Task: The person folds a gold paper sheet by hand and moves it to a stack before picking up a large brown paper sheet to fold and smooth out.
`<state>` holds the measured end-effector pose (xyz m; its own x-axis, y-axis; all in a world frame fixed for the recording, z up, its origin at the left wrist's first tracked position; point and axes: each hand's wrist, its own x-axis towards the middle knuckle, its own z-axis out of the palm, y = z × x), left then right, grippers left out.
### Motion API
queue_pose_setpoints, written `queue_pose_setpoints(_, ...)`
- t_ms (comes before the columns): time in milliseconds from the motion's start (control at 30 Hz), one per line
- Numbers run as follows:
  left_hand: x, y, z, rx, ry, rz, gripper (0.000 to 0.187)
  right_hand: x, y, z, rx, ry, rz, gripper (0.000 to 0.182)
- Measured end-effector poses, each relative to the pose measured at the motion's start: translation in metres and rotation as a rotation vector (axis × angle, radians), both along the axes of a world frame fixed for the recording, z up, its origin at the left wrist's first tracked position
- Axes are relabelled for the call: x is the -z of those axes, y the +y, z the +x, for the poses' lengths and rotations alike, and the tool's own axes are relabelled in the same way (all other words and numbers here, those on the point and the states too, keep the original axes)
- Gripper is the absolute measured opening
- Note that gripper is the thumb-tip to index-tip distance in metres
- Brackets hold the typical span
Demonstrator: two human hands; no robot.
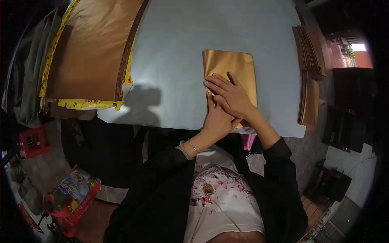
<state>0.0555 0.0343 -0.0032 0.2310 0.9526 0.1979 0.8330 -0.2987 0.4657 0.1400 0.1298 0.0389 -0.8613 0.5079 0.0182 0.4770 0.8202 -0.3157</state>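
Note:
A folded gold paper sheet (237, 65) lies flat on the pale blue tabletop (174, 60), close to the front edge. My right hand (233, 95) rests on it palm down, fingers stretched toward its left edge. Below and partly covered by it, my left hand (221, 119) presses on the paper's lower left part. Its visible fingers are extended, and some are hidden beneath the right hand. Bracelets circle my left wrist. Neither hand grips anything.
At the left of the table lies a thick stack of large brown-gold sheets (93, 48) on yellow printed wrapping (87, 104). Bundles of folded gold paper (308, 50) line the right edge. A colourful bag (77, 194) and a red stool (33, 142) are at lower left.

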Motion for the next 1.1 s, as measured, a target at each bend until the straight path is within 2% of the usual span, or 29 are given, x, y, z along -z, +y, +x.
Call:
queue_pose_setpoints(100,-0.001,0.002,-0.001,0.011,0.007,-0.092,0.061,0.001,0.002,-0.007,0.058,-0.028,0.023,0.044)
queue_pose_setpoints(167,-0.002,0.001,-0.001,-0.021,0.089,-0.002,0.06,0.004,0.003,-0.01,0.078,-0.033,0.04,0.044)
queue_pose_setpoints(500,-0.003,0.002,0.0,0.01,0.106,-0.023,0.062,0.016,0.016,-0.036,0.244,-0.023,0.119,0.046)
queue_pose_setpoints(900,0.003,0.0,0.001,0.004,0.01,0.075,0.058,0.032,0.03,-0.06,0.39,0.018,0.166,0.05)
queue_pose_setpoints(1033,0.002,0.0,-0.002,0.056,0.056,0.044,0.056,0.031,0.028,-0.061,0.437,0.009,0.094,0.051)
queue_pose_setpoints(1100,0.001,0.0,-0.002,0.039,0.105,0.033,0.056,0.037,0.029,-0.054,0.357,0.126,0.104,0.052)
